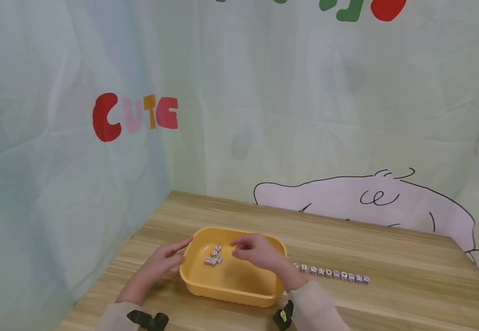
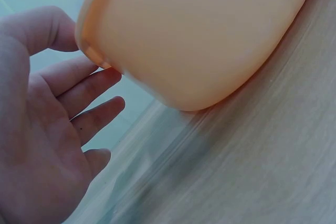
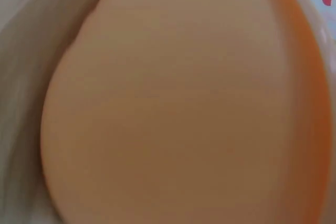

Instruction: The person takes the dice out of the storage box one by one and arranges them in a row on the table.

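A yellow-orange plastic tub (image 1: 227, 287) stands on the wooden table (image 1: 388, 257), with a few small white dice (image 1: 213, 256) lying in its left part. My left hand (image 1: 172, 255) lies beside the tub with straight fingers touching its left rim. The left wrist view shows that left hand (image 2: 63, 114) open, palm up, with its fingertips at the tub (image 2: 199, 30) rim. My right hand (image 1: 252, 250) hovers over the tub's middle, fingers curled and tips drawn together just right of the dice. Whether it pinches a die is hidden. The right wrist view shows only the blurred tub (image 3: 178, 108).
A row of several dice (image 1: 332, 273) lies on the table to the right of the tub. A printed pale cloth backdrop (image 1: 264, 115) closes off the far and left sides of the table. Bare wood lies to the right and behind the tub.
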Action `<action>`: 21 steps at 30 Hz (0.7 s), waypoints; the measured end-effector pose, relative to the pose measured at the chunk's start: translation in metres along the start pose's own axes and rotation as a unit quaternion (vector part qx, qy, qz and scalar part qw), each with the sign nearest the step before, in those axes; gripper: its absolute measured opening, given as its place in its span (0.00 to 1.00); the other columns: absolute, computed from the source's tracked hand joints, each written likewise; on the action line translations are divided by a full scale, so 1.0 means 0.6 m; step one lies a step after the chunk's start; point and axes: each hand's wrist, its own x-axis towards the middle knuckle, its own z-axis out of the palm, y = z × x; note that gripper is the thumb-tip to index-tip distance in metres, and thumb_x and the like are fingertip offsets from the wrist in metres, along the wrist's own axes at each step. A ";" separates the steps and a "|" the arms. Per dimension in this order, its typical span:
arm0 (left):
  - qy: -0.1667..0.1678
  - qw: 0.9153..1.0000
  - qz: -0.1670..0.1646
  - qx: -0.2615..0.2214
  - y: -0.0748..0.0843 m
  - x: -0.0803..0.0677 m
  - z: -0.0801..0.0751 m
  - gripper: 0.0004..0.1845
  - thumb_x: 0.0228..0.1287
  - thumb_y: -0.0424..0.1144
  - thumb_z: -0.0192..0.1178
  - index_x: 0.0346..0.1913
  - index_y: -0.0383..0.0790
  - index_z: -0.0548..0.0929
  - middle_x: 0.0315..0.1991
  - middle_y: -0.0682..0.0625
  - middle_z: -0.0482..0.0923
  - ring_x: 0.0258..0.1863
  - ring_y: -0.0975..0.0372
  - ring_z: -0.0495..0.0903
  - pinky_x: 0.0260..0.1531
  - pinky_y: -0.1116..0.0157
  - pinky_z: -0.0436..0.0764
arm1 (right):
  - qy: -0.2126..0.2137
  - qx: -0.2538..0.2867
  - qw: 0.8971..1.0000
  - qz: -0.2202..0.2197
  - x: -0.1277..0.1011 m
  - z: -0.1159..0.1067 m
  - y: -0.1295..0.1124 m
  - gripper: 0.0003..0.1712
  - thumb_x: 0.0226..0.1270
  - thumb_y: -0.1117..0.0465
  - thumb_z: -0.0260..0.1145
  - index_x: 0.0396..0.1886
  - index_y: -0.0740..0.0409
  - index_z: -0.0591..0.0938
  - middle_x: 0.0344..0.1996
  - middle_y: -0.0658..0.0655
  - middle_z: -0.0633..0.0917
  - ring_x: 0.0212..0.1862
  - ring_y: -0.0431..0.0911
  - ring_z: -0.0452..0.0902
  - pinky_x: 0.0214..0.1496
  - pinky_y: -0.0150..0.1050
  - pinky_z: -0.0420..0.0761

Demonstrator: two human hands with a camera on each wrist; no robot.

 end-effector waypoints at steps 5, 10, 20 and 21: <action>0.003 1.000 0.004 0.007 0.003 -0.005 -0.005 0.30 0.63 0.34 0.54 0.69 0.30 0.65 0.70 0.38 0.62 0.70 0.40 0.55 0.66 0.41 0.55 | -0.005 0.020 1.000 -0.004 0.018 0.027 -0.022 0.17 0.63 0.61 0.65 0.48 0.66 0.83 0.30 0.49 0.82 0.32 0.38 0.73 0.32 0.30 0.73; -0.001 1.000 0.015 0.011 0.005 -0.010 -0.008 0.30 0.64 0.35 0.54 0.68 0.29 0.65 0.69 0.37 0.62 0.70 0.40 0.56 0.66 0.41 0.57 | -0.002 0.028 1.000 -0.001 0.034 0.046 -0.038 0.17 0.62 0.62 0.65 0.48 0.67 0.83 0.29 0.48 0.81 0.31 0.37 0.72 0.33 0.29 0.72; -0.008 0.999 0.032 0.019 0.002 -0.005 -0.004 0.30 0.63 0.33 0.53 0.68 0.27 0.66 0.68 0.35 0.62 0.69 0.38 0.58 0.65 0.40 0.58 | 0.008 0.043 0.999 0.007 0.059 0.067 -0.031 0.17 0.60 0.61 0.66 0.47 0.67 0.83 0.28 0.49 0.81 0.30 0.37 0.72 0.32 0.29 0.72; -0.008 0.999 0.032 0.019 0.002 -0.004 -0.004 0.30 0.63 0.34 0.53 0.68 0.28 0.66 0.68 0.35 0.62 0.68 0.39 0.58 0.65 0.41 0.59 | 0.010 0.039 0.999 0.007 0.061 0.068 -0.029 0.17 0.60 0.61 0.66 0.47 0.67 0.83 0.28 0.50 0.81 0.30 0.37 0.72 0.31 0.29 0.72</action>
